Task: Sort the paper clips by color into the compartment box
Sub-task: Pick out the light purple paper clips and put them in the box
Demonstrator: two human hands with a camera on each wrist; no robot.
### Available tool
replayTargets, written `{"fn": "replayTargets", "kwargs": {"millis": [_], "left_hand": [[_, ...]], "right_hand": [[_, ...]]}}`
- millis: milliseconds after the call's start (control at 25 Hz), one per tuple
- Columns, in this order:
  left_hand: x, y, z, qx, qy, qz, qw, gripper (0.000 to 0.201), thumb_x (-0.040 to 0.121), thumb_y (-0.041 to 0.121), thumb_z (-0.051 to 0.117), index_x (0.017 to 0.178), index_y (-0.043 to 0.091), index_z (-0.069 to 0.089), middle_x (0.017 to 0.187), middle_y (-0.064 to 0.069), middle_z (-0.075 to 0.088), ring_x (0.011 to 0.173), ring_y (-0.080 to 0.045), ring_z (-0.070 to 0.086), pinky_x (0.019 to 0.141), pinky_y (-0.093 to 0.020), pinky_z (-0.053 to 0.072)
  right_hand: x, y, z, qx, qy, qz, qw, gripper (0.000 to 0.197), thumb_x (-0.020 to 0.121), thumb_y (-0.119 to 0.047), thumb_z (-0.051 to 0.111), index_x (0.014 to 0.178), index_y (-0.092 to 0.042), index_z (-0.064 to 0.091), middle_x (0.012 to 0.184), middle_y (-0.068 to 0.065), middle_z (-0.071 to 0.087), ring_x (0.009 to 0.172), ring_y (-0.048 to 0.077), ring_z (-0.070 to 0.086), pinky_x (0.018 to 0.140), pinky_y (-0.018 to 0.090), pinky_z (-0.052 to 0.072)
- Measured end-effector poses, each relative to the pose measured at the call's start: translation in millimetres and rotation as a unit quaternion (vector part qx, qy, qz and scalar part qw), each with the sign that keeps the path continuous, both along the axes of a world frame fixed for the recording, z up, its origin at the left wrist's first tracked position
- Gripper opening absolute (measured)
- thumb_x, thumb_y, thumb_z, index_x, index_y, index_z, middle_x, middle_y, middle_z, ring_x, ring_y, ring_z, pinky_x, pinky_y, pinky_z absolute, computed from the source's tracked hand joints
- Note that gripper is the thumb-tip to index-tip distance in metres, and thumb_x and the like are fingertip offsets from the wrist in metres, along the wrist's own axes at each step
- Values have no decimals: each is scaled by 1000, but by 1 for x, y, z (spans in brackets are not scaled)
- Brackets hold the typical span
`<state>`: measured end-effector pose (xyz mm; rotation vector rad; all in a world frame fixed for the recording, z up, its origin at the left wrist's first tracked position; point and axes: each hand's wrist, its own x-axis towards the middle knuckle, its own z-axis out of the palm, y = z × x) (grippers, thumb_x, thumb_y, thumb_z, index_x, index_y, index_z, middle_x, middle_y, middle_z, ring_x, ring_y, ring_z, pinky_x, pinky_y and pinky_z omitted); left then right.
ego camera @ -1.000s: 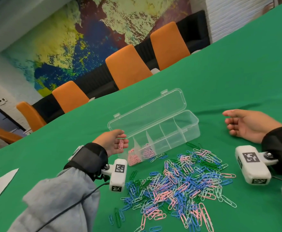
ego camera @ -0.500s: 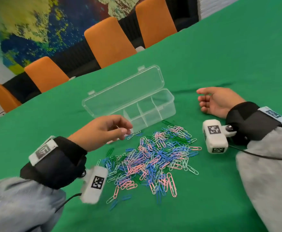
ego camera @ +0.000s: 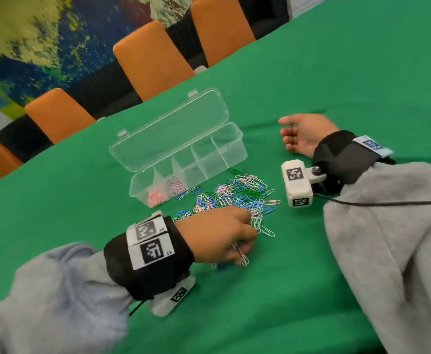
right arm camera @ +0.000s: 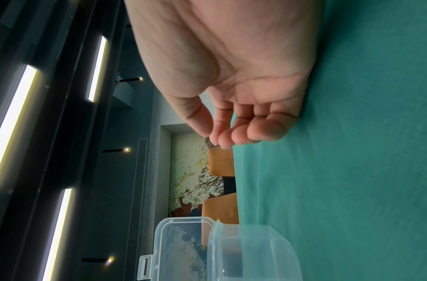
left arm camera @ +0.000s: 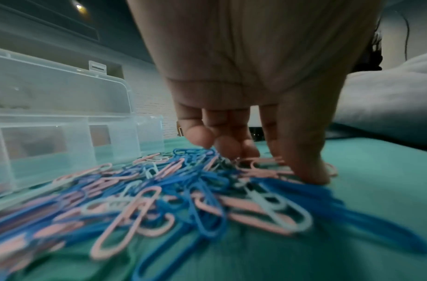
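Observation:
The clear compartment box [ego camera: 231,159] [left arm camera: 63,133] [right arm camera: 244,252] lies with its lid open; pink clips [ego camera: 155,196] fill its two left compartments. A mixed pile of paper clips [ego camera: 237,194] [left arm camera: 183,190] in pink, blue, green and white is spread in front of it. My left hand [ego camera: 242,251] [left arm camera: 267,161] is down on the pile's near edge, thumb and curled fingertips [left arm camera: 202,137] pinching a pink paper clip [ego camera: 242,258]. My right hand [ego camera: 293,135] [right arm camera: 227,133] rests on its side right of the box, fingers loosely curled, holding nothing.
The green tablecloth [ego camera: 337,72] covers the whole table. Orange chairs [ego camera: 153,60] line the far edge. Both wrists carry white camera units [ego camera: 297,183] close to the pile. The cable [ego camera: 388,203] runs across my right sleeve.
My left hand left the box's left end, where it held a pink clip, crossed over the pile and came down on its near edge. The right hand stayed put.

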<state>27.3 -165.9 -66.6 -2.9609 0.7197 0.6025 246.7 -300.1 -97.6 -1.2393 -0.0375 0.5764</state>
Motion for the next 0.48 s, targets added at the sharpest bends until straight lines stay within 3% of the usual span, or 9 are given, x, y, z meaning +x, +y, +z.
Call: {"fn": "replayTargets", "kwargs": {"millis": [120, 280, 360, 480], "left_hand": [[6, 1, 2, -18, -18, 27, 999, 9, 84, 22, 66, 87, 14, 63, 95, 0, 52, 88, -10, 42, 79, -29, 40], [3, 13, 10, -112, -62, 135, 983, 6, 86, 19, 66, 82, 19, 62, 78, 12, 55, 72, -1, 50, 69, -12, 40], [-1, 19, 15, -178, -81, 236, 952, 10, 84, 20, 68, 78, 21, 60, 73, 12, 60, 70, 0, 55, 68, -9, 44], [-3, 21, 26, -318, -90, 364, 871, 10, 78, 17, 70, 80, 17, 60, 66, 7, 61, 62, -1, 56, 68, -15, 49]], "right_hand": [[1, 1, 1, 2, -5, -1, 1000, 12, 93, -16, 49, 81, -18, 53, 63, 1, 47, 35, 8, 41, 36, 13, 33], [1, 2, 3, 3, -7, 4, 1000, 12, 92, -16, 49, 81, -17, 54, 57, -1, 48, 36, 8, 40, 37, 12, 34], [0, 3, 3, 4, -10, 8, 1000, 12, 92, -16, 50, 81, -17, 54, 58, -1, 48, 40, 9, 40, 37, 13, 34], [-1, 1, 5, -4, -11, 9, 1000, 12, 93, -16, 49, 81, -17, 52, 62, 0, 47, 43, 10, 39, 38, 15, 34]]}}
